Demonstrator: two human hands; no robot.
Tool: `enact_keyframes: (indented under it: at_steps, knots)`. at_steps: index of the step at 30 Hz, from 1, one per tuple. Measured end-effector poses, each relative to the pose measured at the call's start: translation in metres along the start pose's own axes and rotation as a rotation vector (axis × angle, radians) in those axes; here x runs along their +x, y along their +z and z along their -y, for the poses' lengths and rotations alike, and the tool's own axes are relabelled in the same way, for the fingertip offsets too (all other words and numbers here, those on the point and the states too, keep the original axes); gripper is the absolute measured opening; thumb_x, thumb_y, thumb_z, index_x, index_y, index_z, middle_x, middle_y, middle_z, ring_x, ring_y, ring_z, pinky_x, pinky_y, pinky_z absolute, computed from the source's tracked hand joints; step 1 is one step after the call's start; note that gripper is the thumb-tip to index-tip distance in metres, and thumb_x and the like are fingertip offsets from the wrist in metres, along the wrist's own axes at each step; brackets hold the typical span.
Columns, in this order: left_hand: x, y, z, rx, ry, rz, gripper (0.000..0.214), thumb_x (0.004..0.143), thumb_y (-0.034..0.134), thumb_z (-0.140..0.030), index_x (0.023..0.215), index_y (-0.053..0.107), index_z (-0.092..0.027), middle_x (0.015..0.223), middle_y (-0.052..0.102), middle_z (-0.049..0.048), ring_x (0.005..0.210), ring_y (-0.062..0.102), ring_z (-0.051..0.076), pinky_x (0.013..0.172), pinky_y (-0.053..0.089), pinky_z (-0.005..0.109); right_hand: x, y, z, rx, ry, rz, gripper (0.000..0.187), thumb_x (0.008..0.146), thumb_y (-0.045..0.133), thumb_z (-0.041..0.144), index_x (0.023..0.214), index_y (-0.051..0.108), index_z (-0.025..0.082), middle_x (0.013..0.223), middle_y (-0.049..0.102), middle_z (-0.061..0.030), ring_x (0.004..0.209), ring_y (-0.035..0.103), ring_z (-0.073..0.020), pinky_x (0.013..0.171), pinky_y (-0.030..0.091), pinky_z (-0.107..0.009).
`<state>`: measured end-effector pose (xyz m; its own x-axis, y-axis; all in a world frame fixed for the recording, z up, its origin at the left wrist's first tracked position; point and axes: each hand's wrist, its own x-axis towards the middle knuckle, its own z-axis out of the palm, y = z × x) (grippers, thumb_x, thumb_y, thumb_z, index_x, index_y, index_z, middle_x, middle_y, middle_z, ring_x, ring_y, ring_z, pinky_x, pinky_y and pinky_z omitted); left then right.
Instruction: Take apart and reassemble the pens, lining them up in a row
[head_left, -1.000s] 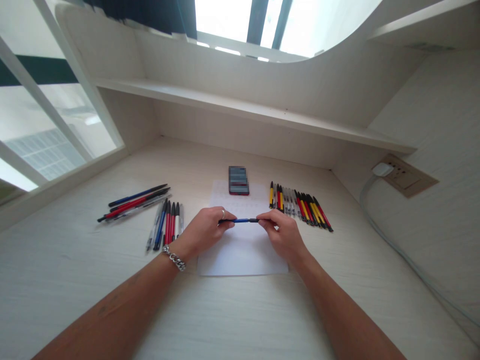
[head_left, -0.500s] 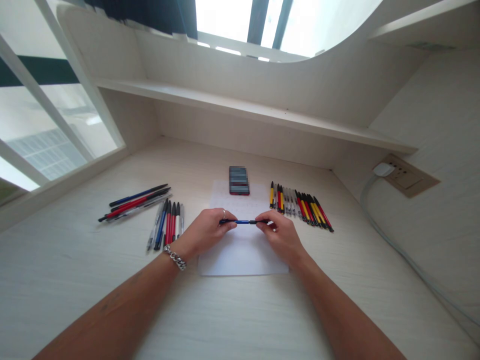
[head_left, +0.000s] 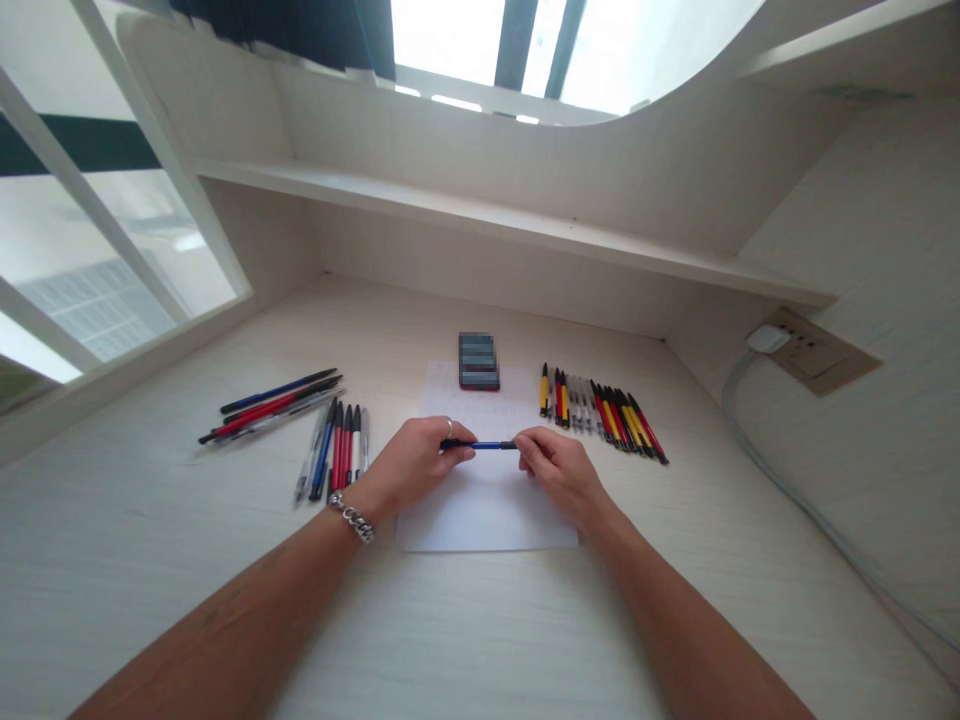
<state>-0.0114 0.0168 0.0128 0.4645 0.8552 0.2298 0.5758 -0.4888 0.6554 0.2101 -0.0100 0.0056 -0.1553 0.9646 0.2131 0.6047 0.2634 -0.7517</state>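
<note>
A blue pen with dark ends (head_left: 487, 445) is held level above a sheet of white paper (head_left: 487, 515). My left hand (head_left: 418, 458), with a ring and a chain bracelet at the wrist, pinches the pen's left end. At the pen's right end, the thumb and fingers of my right hand (head_left: 556, 465) are closed and cover its tip. Left of my left hand lies a row of pens (head_left: 337, 445) in red, blue, white and clear. A row of yellow, red, black and clear pens (head_left: 619, 418) lies beyond my right hand.
A phone (head_left: 478, 362) with a blurred screen lies at the paper's far edge. More pens (head_left: 274, 400) lie in a loose bunch at the left. A white plug (head_left: 768, 339) sits in the wall socket, its cable (head_left: 780, 485) running down the right side. A shelf (head_left: 480, 215) spans the back.
My right hand's fingers have curled in further around the pen's right end, which now shows less. The left hand and the pens on the desk have hardly moved.
</note>
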Motion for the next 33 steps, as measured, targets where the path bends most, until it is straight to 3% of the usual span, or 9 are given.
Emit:
enact_keyframes:
  at_steps: [3, 6, 8, 11, 15, 20, 23, 27, 33]
  knots:
    - [-0.0001, -0.0002, 0.0006, 0.004, -0.001, 0.002, 0.018, 0.080, 0.058, -0.028, 0.093, 0.070, -0.024, 0.089, 0.070, 0.0004, 0.081, 0.061, 0.015, 0.072, 0.044, 0.023, 0.0001, 0.0003, 0.0007, -0.032, 0.016, 0.023, 0.035, 0.089, 0.044, 0.038, 0.067, 0.062, 0.019, 0.061, 0.060, -0.0001, 0.058, 0.053, -0.0121, 0.055, 0.040, -0.024]
    - [-0.0001, -0.0008, 0.0010, 0.007, -0.008, 0.029, 0.019, 0.082, 0.056, -0.029, 0.094, 0.070, -0.024, 0.089, 0.070, 0.0003, 0.080, 0.062, 0.015, 0.072, 0.044, 0.023, 0.0005, -0.0008, 0.0021, 0.024, -0.052, -0.039, 0.015, 0.082, 0.058, 0.032, 0.087, 0.065, 0.020, 0.083, 0.065, -0.0021, 0.073, 0.058, -0.0141, 0.059, 0.043, -0.023]
    - [0.0001, -0.0009, 0.0011, 0.014, -0.008, 0.032, 0.019, 0.083, 0.055, -0.030, 0.094, 0.070, -0.024, 0.088, 0.070, 0.0004, 0.080, 0.061, 0.015, 0.073, 0.044, 0.024, 0.0006, -0.0013, 0.0023, 0.049, -0.084, -0.062, 0.015, 0.078, 0.062, 0.027, 0.092, 0.065, 0.021, 0.090, 0.065, -0.0025, 0.078, 0.058, -0.0147, 0.062, 0.044, -0.023]
    - [0.0005, -0.0004, 0.0014, 0.021, 0.002, 0.009, 0.018, 0.081, 0.057, -0.029, 0.093, 0.070, -0.024, 0.088, 0.070, 0.0001, 0.080, 0.061, 0.015, 0.073, 0.043, 0.023, 0.0003, -0.0011, 0.0014, 0.018, -0.046, -0.018, 0.013, 0.084, 0.055, 0.028, 0.085, 0.065, 0.021, 0.077, 0.065, -0.0008, 0.069, 0.057, -0.0134, 0.061, 0.042, -0.024]
    - [0.0007, 0.0007, 0.0022, 0.015, 0.009, -0.012, 0.017, 0.079, 0.060, -0.028, 0.092, 0.071, -0.025, 0.088, 0.070, -0.0002, 0.080, 0.062, 0.015, 0.073, 0.044, 0.023, -0.0004, -0.0007, 0.0010, -0.048, 0.004, 0.028, 0.031, 0.090, 0.044, 0.036, 0.073, 0.063, 0.020, 0.061, 0.060, 0.0003, 0.058, 0.053, -0.0123, 0.055, 0.039, -0.024]
    - [0.0004, 0.0008, 0.0025, 0.001, -0.007, 0.000, 0.017, 0.080, 0.059, -0.029, 0.092, 0.071, -0.025, 0.088, 0.070, -0.0002, 0.080, 0.062, 0.015, 0.072, 0.044, 0.024, 0.0003, -0.0005, 0.0008, 0.009, -0.089, -0.048, 0.017, 0.080, 0.060, 0.029, 0.095, 0.065, 0.022, 0.090, 0.065, -0.0029, 0.077, 0.058, -0.0148, 0.063, 0.043, -0.024]
    - [0.0003, 0.0002, 0.0017, 0.040, 0.005, -0.005, 0.017, 0.079, 0.061, -0.028, 0.092, 0.071, -0.026, 0.086, 0.070, -0.0009, 0.078, 0.062, 0.015, 0.071, 0.044, 0.024, 0.0003, 0.0002, 0.0012, -0.038, -0.077, -0.017, 0.013, 0.083, 0.055, 0.027, 0.087, 0.066, 0.022, 0.081, 0.066, -0.0014, 0.073, 0.057, -0.0141, 0.064, 0.041, -0.024]
    - [0.0002, 0.0001, 0.0000, 0.097, 0.036, -0.043, 0.016, 0.078, 0.063, -0.025, 0.092, 0.072, -0.027, 0.084, 0.069, -0.0006, 0.078, 0.061, 0.016, 0.074, 0.044, 0.026, -0.0003, 0.0020, 0.0040, -0.146, -0.026, 0.032, 0.027, 0.089, 0.044, 0.032, 0.075, 0.064, 0.020, 0.066, 0.062, 0.0004, 0.062, 0.053, -0.0128, 0.059, 0.035, -0.024]
    - [0.0006, 0.0015, -0.0022, 0.139, 0.060, -0.078, 0.015, 0.077, 0.064, -0.021, 0.088, 0.073, -0.025, 0.082, 0.069, 0.0003, 0.080, 0.060, 0.017, 0.076, 0.045, 0.028, 0.0004, 0.0051, 0.0027, -0.233, -0.008, 0.078, 0.040, 0.093, 0.036, 0.038, 0.068, 0.062, 0.019, 0.066, 0.063, -0.0001, 0.062, 0.054, -0.0131, 0.059, 0.034, -0.024]
